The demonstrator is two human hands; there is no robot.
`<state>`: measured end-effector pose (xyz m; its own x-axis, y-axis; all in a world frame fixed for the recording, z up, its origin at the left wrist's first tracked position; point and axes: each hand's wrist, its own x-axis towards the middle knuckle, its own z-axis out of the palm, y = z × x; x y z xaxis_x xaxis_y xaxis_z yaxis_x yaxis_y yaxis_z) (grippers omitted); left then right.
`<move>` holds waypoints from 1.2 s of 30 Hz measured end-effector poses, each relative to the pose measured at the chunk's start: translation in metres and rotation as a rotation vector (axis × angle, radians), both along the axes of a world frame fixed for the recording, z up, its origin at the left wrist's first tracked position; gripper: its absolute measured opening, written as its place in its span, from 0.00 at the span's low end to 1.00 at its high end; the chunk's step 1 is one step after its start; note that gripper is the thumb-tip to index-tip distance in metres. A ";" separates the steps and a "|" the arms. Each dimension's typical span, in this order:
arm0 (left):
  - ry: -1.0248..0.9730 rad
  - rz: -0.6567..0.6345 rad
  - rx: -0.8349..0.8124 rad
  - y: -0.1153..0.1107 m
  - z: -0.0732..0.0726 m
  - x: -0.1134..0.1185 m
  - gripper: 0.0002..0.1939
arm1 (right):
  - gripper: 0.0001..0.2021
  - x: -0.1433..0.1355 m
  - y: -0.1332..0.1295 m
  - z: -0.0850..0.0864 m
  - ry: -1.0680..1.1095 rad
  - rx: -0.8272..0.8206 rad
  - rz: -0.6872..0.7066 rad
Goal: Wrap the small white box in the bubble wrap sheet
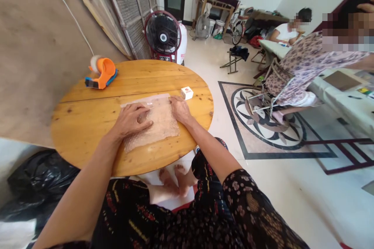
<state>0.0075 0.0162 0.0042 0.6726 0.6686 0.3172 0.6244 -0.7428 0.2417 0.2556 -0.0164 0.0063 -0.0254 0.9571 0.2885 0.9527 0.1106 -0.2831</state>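
Observation:
A clear bubble wrap sheet (159, 122) lies flat on the round wooden table (84, 120). My left hand (133, 120) rests on its left part, fingers spread and pointing right. At the sheet's upper right corner is my right hand (180, 109), palm down with its fingers stretched out over the edge. Just beyond that hand stands a small white box (187, 93) with a red mark. An orange and blue tape dispenser (105, 73) with a roll of tape sits at the table's far left.
Behind the table stands a black and red fan (163, 35). Black plastic bags (37, 179) lie at the lower left. To the right, one person sits on a metal chair (270, 97) beside a covered table (336, 97); another person sits farther back. A folding stool (233, 60) holds dark cloth.

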 end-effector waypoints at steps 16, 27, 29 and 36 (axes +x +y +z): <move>-0.016 0.037 -0.026 -0.003 0.000 0.001 0.29 | 0.27 0.054 -0.005 0.047 -0.016 0.110 -0.246; 0.015 0.046 -0.018 -0.006 0.004 0.002 0.28 | 0.22 0.070 0.006 0.052 0.542 0.075 -0.268; 0.031 0.054 -0.022 -0.006 0.005 0.002 0.26 | 0.24 0.053 -0.010 0.077 0.769 0.222 0.019; -0.134 0.073 -0.172 -0.012 0.009 0.005 0.32 | 0.28 -0.087 -0.068 0.134 1.128 -0.117 0.828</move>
